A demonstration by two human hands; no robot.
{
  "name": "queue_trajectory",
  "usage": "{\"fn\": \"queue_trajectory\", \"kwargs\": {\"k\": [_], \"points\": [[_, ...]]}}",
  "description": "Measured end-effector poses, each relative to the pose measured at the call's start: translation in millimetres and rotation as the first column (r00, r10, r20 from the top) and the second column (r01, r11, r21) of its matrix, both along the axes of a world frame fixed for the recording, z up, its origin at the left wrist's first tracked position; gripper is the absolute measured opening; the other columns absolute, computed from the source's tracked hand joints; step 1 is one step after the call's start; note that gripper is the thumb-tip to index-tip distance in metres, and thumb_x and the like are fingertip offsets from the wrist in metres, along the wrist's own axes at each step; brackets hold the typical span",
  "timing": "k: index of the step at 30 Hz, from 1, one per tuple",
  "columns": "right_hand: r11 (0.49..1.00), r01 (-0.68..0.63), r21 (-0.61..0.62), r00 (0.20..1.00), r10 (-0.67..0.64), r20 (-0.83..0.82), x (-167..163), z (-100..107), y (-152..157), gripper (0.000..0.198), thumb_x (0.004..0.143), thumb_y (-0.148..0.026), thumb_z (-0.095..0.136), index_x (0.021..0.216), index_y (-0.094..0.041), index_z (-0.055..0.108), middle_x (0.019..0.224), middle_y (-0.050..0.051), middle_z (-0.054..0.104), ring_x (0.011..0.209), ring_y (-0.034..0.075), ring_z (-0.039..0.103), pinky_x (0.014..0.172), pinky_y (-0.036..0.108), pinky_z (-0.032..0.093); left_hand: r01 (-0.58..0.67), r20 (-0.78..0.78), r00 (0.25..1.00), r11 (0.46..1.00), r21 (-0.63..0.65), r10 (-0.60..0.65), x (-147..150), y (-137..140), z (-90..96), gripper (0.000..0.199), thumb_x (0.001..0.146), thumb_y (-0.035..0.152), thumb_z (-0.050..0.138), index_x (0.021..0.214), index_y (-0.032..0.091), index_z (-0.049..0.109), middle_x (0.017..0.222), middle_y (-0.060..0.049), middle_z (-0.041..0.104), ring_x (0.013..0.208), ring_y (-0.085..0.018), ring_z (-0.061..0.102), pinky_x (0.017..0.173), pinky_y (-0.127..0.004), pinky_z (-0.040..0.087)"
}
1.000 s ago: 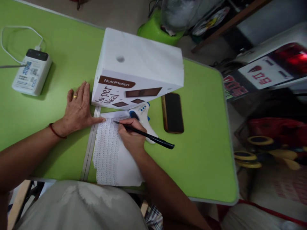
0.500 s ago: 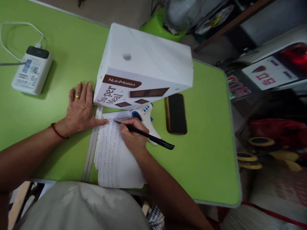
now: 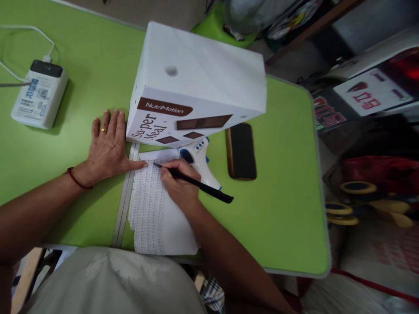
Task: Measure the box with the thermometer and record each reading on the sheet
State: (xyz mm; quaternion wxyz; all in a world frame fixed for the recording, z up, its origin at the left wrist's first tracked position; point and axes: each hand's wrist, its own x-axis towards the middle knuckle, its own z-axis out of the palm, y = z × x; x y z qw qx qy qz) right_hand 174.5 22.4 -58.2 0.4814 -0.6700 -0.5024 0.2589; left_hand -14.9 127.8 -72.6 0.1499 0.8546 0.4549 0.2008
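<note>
My right hand [image 3: 181, 183] grips a black pen [image 3: 209, 189], its tip on the upper part of a paper sheet [image 3: 149, 209] covered with rows of small handwriting. The sheet's right part is blank. My left hand [image 3: 109, 148] lies flat with fingers spread on the green table, a gold ring on one finger; its thumb rests on the paper's top left edge. Just beyond the paper stands a white NutriMotion box [image 3: 203, 74]. Between the box and my right hand lies a white and blue handheld thermometer [image 3: 198, 159], partly hidden by that hand.
A dark phone [image 3: 242, 150] lies right of the thermometer. At the far left a white power bank [image 3: 41, 93] has a cable plugged in. The green table [image 3: 278, 209] has a metal seam under the paper's left side. Bags and clutter fill the floor on the right.
The pen tip and right hand have shifted very slightly left along the top of the paper. The left hand stays in place; the view has tilted a little.
</note>
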Motion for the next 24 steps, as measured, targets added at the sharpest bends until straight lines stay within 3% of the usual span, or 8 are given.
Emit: {"fn": "queue_trajectory", "kwargs": {"k": [8, 12, 24], "points": [[1.0, -0.003, -0.005, 1.0, 0.003, 0.026, 2, -3, -1, 0.005, 0.071, -0.022, 0.059, 0.067, -0.024, 0.059, 0.059, -0.005, 0.06, 0.054, 0.013, 0.055, 0.055, 0.029, 0.048, -0.006, -0.071, 0.997, 1.0, -0.013, 0.005, 2, -1, 5.4, 0.139, 0.058, 0.101, 0.051, 0.157, 0.008, 0.023, 0.162, -0.028, 0.027, 0.153, -0.048, 0.018, 0.123, -0.062, 0.008], [0.998, 0.016, 0.061, 0.999, -0.018, 0.036, 4, -5, 0, 0.006, 0.072, -0.021, 0.058, 0.067, -0.024, 0.059, 0.058, -0.005, 0.06, 0.055, 0.012, 0.054, 0.055, 0.029, 0.049, -0.027, -0.137, 0.99, 0.999, -0.027, 0.023, 4, -3, 11.2, 0.138, 0.061, 0.1, 0.05, 0.157, 0.006, 0.023, 0.163, -0.029, 0.026, 0.153, -0.047, 0.018, 0.123, -0.06, 0.009], [0.998, -0.004, 0.061, 0.996, -0.002, 0.089, 4, -7, 0, 0.008, 0.073, -0.02, 0.056, 0.066, -0.025, 0.057, 0.057, -0.006, 0.058, 0.053, 0.011, 0.053, 0.052, 0.027, 0.047, -0.029, -0.157, 0.987, 0.999, -0.027, 0.025, 5, -3, 12.1, 0.138, 0.061, 0.099, 0.053, 0.156, 0.003, 0.024, 0.162, -0.031, 0.026, 0.152, -0.049, 0.018, 0.123, -0.061, 0.009]]}}
